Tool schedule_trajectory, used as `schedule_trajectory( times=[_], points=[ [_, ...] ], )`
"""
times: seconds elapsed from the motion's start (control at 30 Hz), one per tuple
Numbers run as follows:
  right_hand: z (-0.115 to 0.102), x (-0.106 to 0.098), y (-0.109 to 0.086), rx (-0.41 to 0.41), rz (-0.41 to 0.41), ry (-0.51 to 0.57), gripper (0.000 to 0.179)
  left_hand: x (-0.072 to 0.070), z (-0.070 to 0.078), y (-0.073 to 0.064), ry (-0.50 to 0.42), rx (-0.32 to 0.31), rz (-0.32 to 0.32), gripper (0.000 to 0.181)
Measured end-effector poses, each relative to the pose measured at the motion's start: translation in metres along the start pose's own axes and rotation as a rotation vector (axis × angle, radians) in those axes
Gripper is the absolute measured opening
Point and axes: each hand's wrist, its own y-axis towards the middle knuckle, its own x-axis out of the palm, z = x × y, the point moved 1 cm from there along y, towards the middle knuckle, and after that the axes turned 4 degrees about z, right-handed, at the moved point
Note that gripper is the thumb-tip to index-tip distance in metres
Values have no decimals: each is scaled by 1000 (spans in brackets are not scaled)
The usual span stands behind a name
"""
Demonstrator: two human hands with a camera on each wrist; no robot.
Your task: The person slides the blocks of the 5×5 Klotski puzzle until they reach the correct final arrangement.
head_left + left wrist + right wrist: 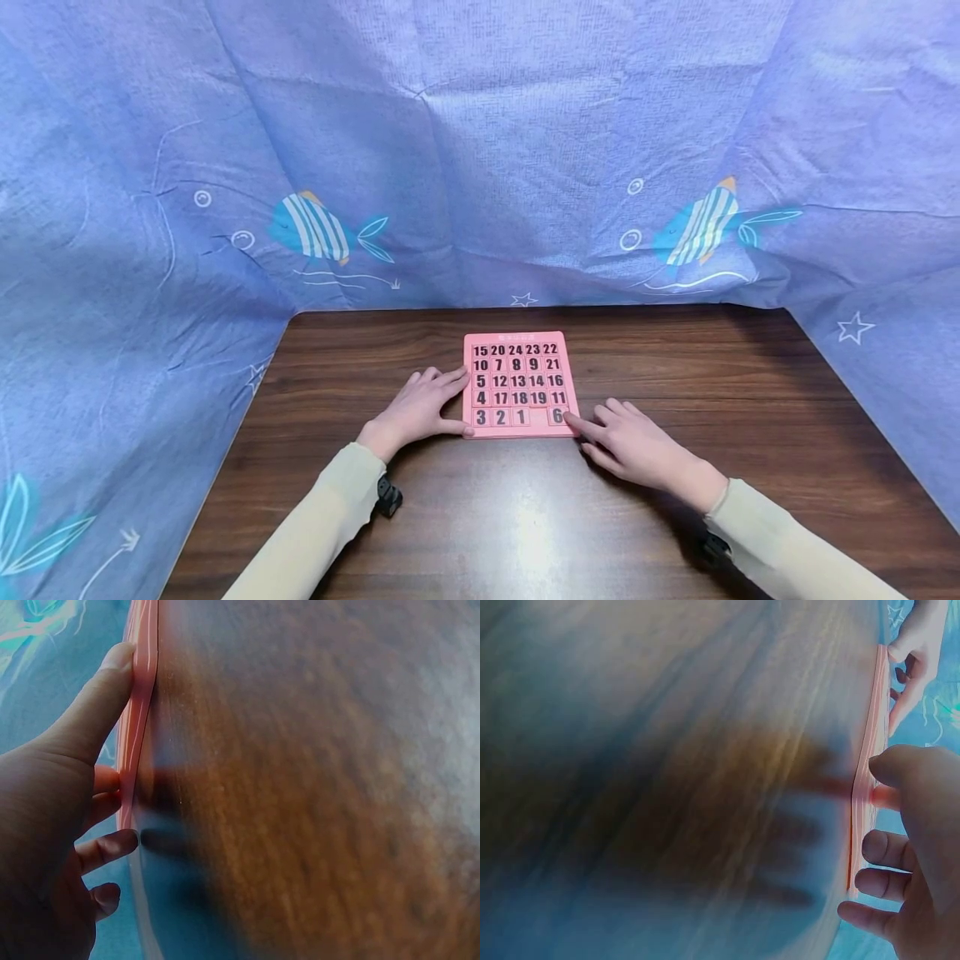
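A pink number slide puzzle (517, 432) lies flat on the table, with black numbers on its square tiles. Its bottom row reads 3, 2, 1, a gap, then the 6 tile (557, 416). My left hand (416, 408) rests at the puzzle's left side, its thumb on the near left corner and its fingertips on the left edge farther up. With its extended index finger, my right hand (633, 442) touches the 6 tile at the near right corner. In the right wrist view the puzzle (864, 795) shows only edge-on, so its numbers are hidden.
The puzzle sits on a dark wood-grain table (375, 342). Blue cloth (517, 167) printed with fish hangs behind and along both sides of it. A small black device (388, 497) is strapped at the left wrist, and another (716, 547) at the right.
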Motion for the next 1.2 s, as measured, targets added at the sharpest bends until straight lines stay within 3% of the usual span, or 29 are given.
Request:
schedule_trajectory(
  times=[0.47, 0.67, 0.9, 1.2],
  points=[
    [-15, 3, 19, -38, -28, 10, 49, 1, 1, 0, -9, -10, -7, 93],
    [-4, 2, 25, 7, -20, 35, 43, 2, 0, 0, 1, -11, -4, 94],
    [11, 3, 30, 65, -6, -13, 42, 2, 0, 0, -9, -5, -2, 93],
    [6, 4, 24, 56, -23, -7, 43, 2, -1, 0, -9, -3, 6, 94]
  ],
)
